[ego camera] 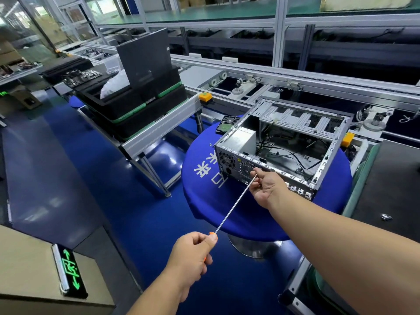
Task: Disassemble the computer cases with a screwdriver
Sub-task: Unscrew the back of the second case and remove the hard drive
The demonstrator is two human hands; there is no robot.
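Observation:
An open grey computer case [281,142] lies on a round blue table [204,178], its inside showing a power supply [244,138] and loose black cables. A long screwdriver [234,205] with an orange handle points at the case's rear panel. My left hand [193,248] grips the handle, low in the view. My right hand [264,185] pinches the shaft near its tip, right against the rear panel by the fan grille.
A hard drive [227,126] lies on the table behind the case. Stacked black trays [136,103] with a case panel stand on a metal rack at left. A conveyor line [295,80] runs behind. A black mat [386,189] lies at right. Blue floor below.

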